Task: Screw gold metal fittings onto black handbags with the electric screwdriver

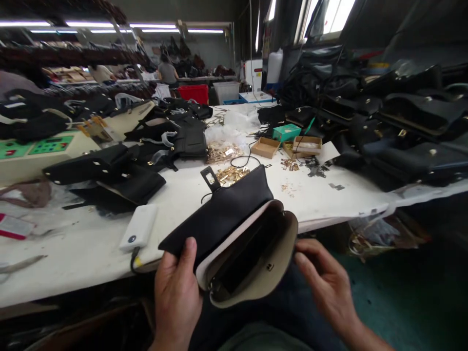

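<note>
A black handbag (234, 209) is held open over the table's front edge, its beige lining and dark inside facing me. The flap is folded back, and a strap tab with a metal-edged slot (210, 179) sticks up from it. A small metal fitting (269, 266) shows on the lining of the front panel. My left hand (179, 292) is closed on the bag's left end, thumb on top of the black flap. On the other side, my right hand (325, 282) pinches the rim of the front panel between thumb and fingers.
A white power bank (139, 226) with a cable lies at the left. Gold metal fittings (231, 175) are heaped behind the bag, near small cardboard boxes (265, 147) and a green box (286, 132). Black bags (413, 151) are piled at both sides. A person (167, 70) is far back.
</note>
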The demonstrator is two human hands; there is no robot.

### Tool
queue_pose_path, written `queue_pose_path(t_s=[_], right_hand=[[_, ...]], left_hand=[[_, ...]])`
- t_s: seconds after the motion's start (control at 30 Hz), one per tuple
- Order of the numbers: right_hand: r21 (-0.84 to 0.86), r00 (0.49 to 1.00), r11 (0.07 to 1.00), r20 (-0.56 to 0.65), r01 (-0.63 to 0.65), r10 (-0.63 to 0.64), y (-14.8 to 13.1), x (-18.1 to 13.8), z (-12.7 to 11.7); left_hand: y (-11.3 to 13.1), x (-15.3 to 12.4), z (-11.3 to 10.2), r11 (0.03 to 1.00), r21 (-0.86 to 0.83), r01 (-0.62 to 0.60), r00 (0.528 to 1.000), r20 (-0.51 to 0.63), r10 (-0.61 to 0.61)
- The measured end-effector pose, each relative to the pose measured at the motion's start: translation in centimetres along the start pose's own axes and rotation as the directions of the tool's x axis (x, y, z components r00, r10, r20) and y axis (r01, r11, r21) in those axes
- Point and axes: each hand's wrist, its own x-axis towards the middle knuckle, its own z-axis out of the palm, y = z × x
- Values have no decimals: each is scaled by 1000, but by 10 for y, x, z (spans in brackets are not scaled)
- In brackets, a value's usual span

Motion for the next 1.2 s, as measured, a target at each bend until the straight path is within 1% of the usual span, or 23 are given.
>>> queue_pose_path(t_s=[0.03,0.1,0.13,0.17,0.2,0.27,0.37,0.43,0.53,0.57,0.6,0.67,0.73,0.77,0.8,0.83,0.87,0.9,0.97,1.0,1.07,1.13,1.2], right_hand=[[-65,991,991,-63,117,-121,-9,12,-8],[-195,942,933,-88,303,-324,-30,37,-17],[-255,920,895,-47,367,-390,-41,50,-17],[-296,905,860,32,414,-425,-51,62,-15],[-319,896,837,129,444,-426,-59,73,-12],[-333,874,815,295,474,-387,-68,90,0],[-317,860,833,402,454,-315,-65,106,20],[-284,869,892,453,353,-200,-53,110,34],[-247,843,964,535,95,54,-26,110,54],[-243,832,970,543,21,118,-15,109,59],[-235,821,971,547,-36,162,-4,108,62],[-207,807,973,554,-107,206,16,102,65],[-165,811,974,541,-156,221,31,95,64],[-145,817,973,528,-180,230,35,91,62],[-127,823,970,514,-206,242,38,87,60],[-111,825,966,503,-235,259,39,84,58],[-93,819,959,504,-266,276,39,81,57],[-75,805,953,518,-294,290,37,79,56],[-52,779,947,555,-318,292,33,77,54],[-52,772,950,570,-308,281,31,77,53],[-86,760,966,602,-242,244,28,80,51],[-144,766,981,613,-131,193,27,88,48],[-203,820,979,561,3,114,28,100,48]], left_hand=[[2,2,-1,1000,-18,6,1000,2,-6],[5,6,-3,1000,-27,12,1000,5,-12],[6,7,-4,1000,-21,18,1000,13,-18],[7,9,-6,1000,-16,27,999,20,-26],[8,11,-8,999,-15,41,999,27,-40],[8,15,-14,994,-35,99,994,51,-97],[5,22,-24,971,-74,228,970,103,-220],[-2,27,-31,943,-73,324,937,161,-309],[-22,34,-39,912,16,410,889,214,-404],[-30,37,-41,916,81,393,888,224,-401],[-38,40,-44,925,168,342,898,233,-374],[-49,46,-49,905,397,154,937,231,-261],[-52,49,-51,797,599,-73,975,213,-71],[-50,48,-50,728,662,-181,974,222,41],[-47,47,-46,661,694,-283,957,251,147],[-42,45,-41,604,700,-381,924,303,233],[-38,43,-33,552,689,-470,883,372,287],[-34,41,-25,507,674,-538,843,444,305],[-31,39,-7,440,664,-605,794,549,263],[-32,40,1,414,674,-612,786,576,225],[-36,43,12,384,709,-592,794,595,126],[-39,48,15,437,713,-548,787,617,-18],[-38,51,13,551,672,-495,731,665,-154]])
